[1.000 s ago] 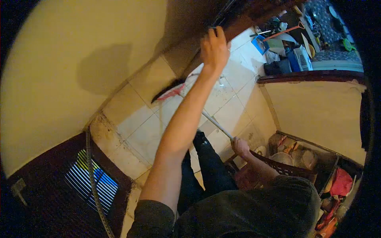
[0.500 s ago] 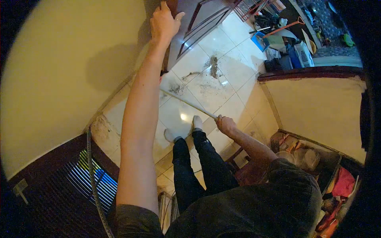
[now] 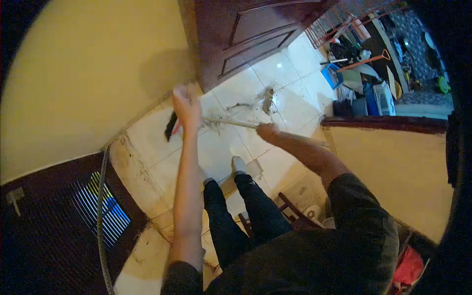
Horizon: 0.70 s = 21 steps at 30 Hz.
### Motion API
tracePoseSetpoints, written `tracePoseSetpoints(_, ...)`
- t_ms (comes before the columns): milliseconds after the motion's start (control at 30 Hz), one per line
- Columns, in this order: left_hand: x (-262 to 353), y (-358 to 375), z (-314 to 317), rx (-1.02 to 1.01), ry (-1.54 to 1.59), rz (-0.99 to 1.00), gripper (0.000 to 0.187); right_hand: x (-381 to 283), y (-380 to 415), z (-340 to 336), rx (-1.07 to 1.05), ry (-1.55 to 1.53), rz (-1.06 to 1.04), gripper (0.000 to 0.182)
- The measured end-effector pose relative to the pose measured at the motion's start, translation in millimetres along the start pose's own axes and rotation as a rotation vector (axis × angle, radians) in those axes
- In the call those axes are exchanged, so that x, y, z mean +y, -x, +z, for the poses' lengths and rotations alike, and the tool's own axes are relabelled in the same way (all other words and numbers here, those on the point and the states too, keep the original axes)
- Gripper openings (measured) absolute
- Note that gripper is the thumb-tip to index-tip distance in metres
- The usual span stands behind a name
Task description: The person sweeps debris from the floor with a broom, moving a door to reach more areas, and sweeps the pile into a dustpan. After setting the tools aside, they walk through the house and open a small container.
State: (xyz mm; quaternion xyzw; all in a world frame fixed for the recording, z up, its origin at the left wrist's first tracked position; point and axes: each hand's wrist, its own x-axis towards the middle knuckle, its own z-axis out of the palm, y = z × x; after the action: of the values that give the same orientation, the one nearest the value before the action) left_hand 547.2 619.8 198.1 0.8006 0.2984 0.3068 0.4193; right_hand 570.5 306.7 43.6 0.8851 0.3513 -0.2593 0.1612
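My right hand [image 3: 268, 132] is closed around a long pale broom handle [image 3: 231, 122] that slants across the tiled floor. The broom head [image 3: 172, 127], dark-bristled with a bit of red, shows at the left, partly behind my left forearm. My left hand [image 3: 186, 103], blurred, is raised near the wall; its fingers are smeared and I cannot tell whether it holds anything. Dark dirt [image 3: 268, 101] lies in a heap on the tiles, with smaller streaks and specks around it.
A dark wooden door [image 3: 260, 29] stands at the top beside the yellow wall [image 3: 98, 73]. A blue dustpan [image 3: 332, 76] with an orange handle sits among clutter at the upper right. A dark slatted panel [image 3: 59, 211] is at the lower left, a wooden chair [image 3: 295, 209] near my legs.
My left hand has moved down and left, off the door's edge. My right hand has shifted slightly up and left with the handle, and the broom head now shows at the left.
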Motion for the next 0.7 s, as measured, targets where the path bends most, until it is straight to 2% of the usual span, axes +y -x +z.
tracePoseSetpoints(33, -28.1, 35.4, -10.8, -0.121, 0.012, -0.144, 0.034, 28.7, -1.6, 11.4, 0.03, 0.042, -0.11, 0.019)
tracePoseSetpoints(67, -41.1, 75.7, -24.7, -0.123, -0.117, -0.236, 0.034, 51.8, 11.0, -3.2, 0.041, 0.112, -0.131, 0.018)
tracePoseSetpoints(100, -59.1, 112.5, -34.2, -0.16, -0.095, -0.385, 0.034, 81.3, 7.2, 3.5, -0.051, 0.084, -0.1, 0.018)
tracePoseSetpoints(133, -109.1, 158.7, -31.0, -0.142, -0.143, -0.409, 0.033, 112.8, 19.2, -0.2, 0.079, 0.035, -0.112, 0.016)
tracePoseSetpoints(167, -113.0, 187.7, -42.1, -0.208, -0.206, -0.434, 0.032, 134.4, 32.2, -18.3, 0.045, 0.162, -0.055, 0.014)
tracePoseSetpoints(200, -120.0, 215.0, -47.8, -0.205, -0.164, -0.51, 0.032, 161.8, 40.6, -22.1, 0.071, 0.269, -0.1, 0.013)
tracePoseSetpoints(233, -125.5, 239.3, -50.9, -0.203, -0.121, -0.59, 0.032, 183.9, 44.7, -22.9, 0.095, 0.393, -0.007, 0.014)
tracePoseSetpoints(300, -120.6, 275.1, -54.2, -0.165, -0.114, -0.674, 0.033, 212.3, 65.4, -54.5, 0.139, 0.443, -0.163, 0.021)
tracePoseSetpoints(333, -117.4, 288.3, -56.9, -0.146, -0.115, -0.734, 0.033, 206.8, 66.1, -80.0, 0.047, 0.395, 0.013, 0.028)
tracePoseSetpoints(367, -112.4, 300.0, -60.3, -0.123, -0.109, -0.752, 0.033, 198.3, 75.2, -106.4, 0.051, 0.414, -0.01, 0.028)
tracePoseSetpoints(433, -101.5, 313.3, -64.8, -0.118, -0.034, -0.783, 0.035, 177.2, 100.8, -151.6, 0.187, 0.284, 0.015, 0.035)
tracePoseSetpoints(500, -103.8, 326.8, -64.5, -0.145, -0.041, -0.864, 0.037, 151.8, 112.8, -180.1, 0.174, 0.293, -0.009, 0.035)
tracePoseSetpoints(567, -102.9, 339.1, -58.1, -0.086, 0.084, -0.816, 0.04, 122.4, 108.9, -201.0, 0.128, 0.246, -0.012, 0.037)
tracePoseSetpoints(633, -123.8, 355.1, -40.4, -0.089, 0.144, -0.843, 0.034, 88.4, 87.1, -210.6, 0.064, 0.119, -0.099, 0.038)
tracePoseSetpoints(700, -122.1, 355.0, -35.4, -0.101, 0.199, -0.869, 0.028, 58.4, 35.3, -189.1, -0.046, 0.069, -0.203, 0.036)
